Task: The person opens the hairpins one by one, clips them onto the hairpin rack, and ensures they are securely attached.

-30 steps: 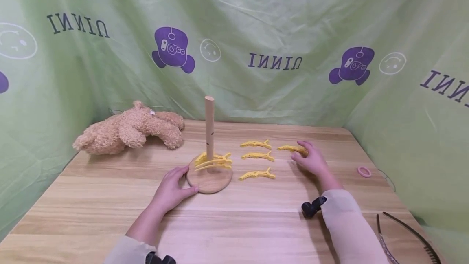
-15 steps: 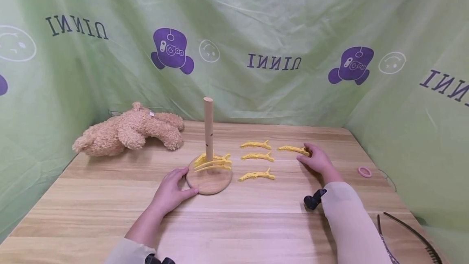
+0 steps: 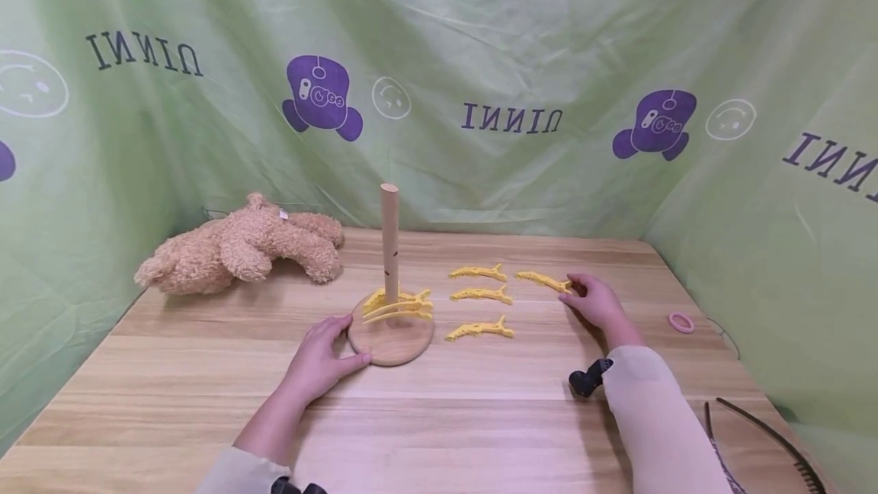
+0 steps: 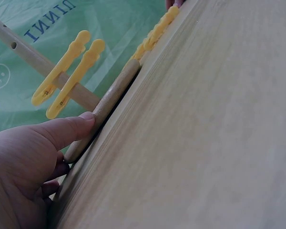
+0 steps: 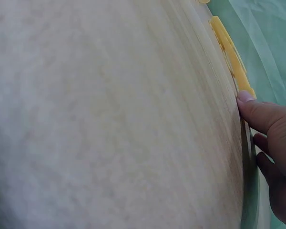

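My left hand holds the near-left rim of a round wooden base, its thumb on the rim in the left wrist view. An upright wooden post rises from this base. Yellow hair clips are clamped across the post's lower part, jutting out sideways. At the back right, my right hand pinches the right end of another yellow hair clip between thumb and fingers; its long toothed end points left. In the right wrist view the thumb presses that clip's end, close over the table.
Three more yellow hair clips lie in a column right of the base. A tan teddy bear lies at the back left. Rightward are a pink ring and, at the near corner, dark headbands. Green printed cloth hangs around the table.
My right hand has slid from over the clip to its right end and now pinches it there. The clip has turned slightly and shifted left. My left hand stays on the base.
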Tool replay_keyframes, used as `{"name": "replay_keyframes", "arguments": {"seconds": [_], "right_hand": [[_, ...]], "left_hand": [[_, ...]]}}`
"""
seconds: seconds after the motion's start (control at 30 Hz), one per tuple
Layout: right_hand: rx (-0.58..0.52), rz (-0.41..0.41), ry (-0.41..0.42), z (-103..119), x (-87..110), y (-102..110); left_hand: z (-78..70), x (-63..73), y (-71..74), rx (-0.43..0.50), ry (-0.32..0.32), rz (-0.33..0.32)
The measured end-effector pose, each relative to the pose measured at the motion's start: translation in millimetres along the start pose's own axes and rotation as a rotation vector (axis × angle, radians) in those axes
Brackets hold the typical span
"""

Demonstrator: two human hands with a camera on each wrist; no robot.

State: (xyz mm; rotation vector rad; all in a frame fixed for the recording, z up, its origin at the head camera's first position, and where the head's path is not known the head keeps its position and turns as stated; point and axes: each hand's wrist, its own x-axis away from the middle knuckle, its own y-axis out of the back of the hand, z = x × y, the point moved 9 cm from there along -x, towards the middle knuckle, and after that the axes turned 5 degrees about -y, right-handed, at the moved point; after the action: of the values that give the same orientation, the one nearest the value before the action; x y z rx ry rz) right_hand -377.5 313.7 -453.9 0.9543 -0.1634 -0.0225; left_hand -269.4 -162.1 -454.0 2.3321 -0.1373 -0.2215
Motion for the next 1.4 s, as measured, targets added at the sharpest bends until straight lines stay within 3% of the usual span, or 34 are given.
{"name": "replay_keyframes", "arguments": {"seconds": [0.3,0.73,0.97,1.4], "right_hand": [[-0.013,-0.035,0.014,2,6.3,0],[-0.252,-0.102,0.026,23,27.0,-4],[-0.283,-0.096,0.100,59,44.8,-4],[-0.242,-0.115,0.267,130,77.1,-12]], "left_hand": [[0.9,0.7,-0.8,0.003,0.005,0.002],[2.3,-0.4,-1.4,-0.002,0.005,0.008],[1.1,-0.4,-0.8,-0.001,0.000,0.009],[0.4,-0.6,0.2,-0.003,0.002,0.005]]}}
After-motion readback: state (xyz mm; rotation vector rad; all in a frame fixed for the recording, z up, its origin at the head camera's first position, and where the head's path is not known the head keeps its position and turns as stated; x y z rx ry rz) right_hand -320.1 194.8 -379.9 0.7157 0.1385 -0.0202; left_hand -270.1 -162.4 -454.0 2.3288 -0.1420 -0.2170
